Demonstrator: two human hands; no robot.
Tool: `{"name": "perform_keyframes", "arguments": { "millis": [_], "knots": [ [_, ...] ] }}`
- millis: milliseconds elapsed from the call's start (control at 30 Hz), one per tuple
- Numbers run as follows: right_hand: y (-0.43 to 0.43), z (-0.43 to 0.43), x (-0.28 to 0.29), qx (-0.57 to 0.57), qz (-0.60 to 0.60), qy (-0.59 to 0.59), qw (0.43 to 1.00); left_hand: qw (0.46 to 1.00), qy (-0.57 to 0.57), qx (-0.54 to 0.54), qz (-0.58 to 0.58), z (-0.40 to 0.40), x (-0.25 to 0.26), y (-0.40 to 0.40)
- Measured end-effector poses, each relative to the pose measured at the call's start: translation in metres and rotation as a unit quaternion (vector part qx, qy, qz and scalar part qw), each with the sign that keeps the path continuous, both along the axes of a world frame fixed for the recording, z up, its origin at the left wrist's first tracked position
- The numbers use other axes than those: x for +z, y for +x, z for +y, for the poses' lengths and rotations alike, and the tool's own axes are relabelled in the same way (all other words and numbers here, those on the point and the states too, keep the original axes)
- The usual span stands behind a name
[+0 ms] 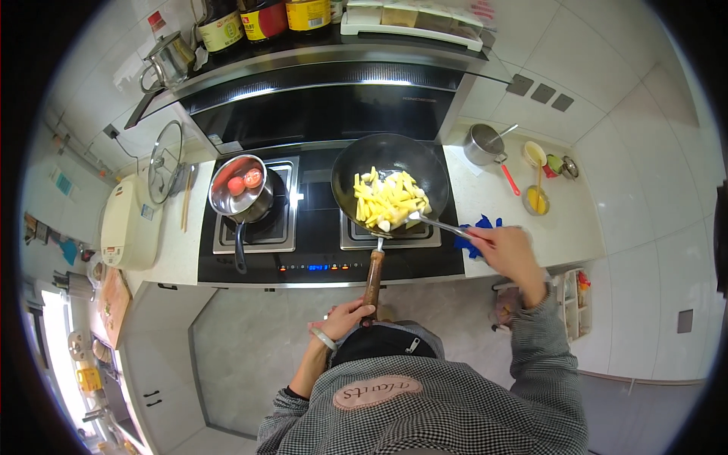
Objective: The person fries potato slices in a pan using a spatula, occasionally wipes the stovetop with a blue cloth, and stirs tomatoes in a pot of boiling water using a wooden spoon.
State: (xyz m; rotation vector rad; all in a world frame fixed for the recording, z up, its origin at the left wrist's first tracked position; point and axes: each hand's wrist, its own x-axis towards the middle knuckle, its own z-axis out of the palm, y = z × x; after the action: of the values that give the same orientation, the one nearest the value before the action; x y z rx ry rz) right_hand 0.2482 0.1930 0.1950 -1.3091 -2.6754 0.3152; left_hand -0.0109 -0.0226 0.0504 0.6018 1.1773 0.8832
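A dark wok point(358, 159) sits on the right burner of the black glass stove. Pale yellow cut sticks point(387, 196), perhaps potato, lie heaped in it with some whitish pieces. My left hand point(347, 318) grips the end of the wok's wooden handle point(372, 278). In my right hand point(506, 247) is a metal spatula point(446, 226), its shaft slanting over the wok's right rim and its head among the sticks. Beneath the right hand, a blue cloth point(469, 245) rests at the counter's edge.
On the left burner stands a steel saucepan point(244, 207) holding red tomatoes point(245, 182). A glass lid point(165, 162) leans by a rice cooker point(128, 222), near chopsticks point(186, 199). The right counter carries a steel pot point(483, 145) and a bowl of yellow liquid point(536, 200). Bottles point(222, 31) line the shelf above.
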Motion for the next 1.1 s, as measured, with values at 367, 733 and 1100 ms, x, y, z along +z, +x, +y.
{"name": "perform_keyframes", "arguments": {
  "millis": [367,733,1100],
  "knots": [
    [0.001,0.0,0.031,-0.048,-0.072,0.023,0.996,0.998,0.0,0.011,0.062,-0.009,-0.02,-0.003],
    [-0.009,0.039,-0.024,-0.132,0.018,-0.011,0.991,0.999,0.002,0.012,0.035,-0.009,-0.023,-0.002],
    [-0.042,0.128,-0.118,-0.221,0.245,-0.506,0.797,0.997,-0.015,0.001,0.078,-0.006,-0.012,-0.001]
  ]
}}
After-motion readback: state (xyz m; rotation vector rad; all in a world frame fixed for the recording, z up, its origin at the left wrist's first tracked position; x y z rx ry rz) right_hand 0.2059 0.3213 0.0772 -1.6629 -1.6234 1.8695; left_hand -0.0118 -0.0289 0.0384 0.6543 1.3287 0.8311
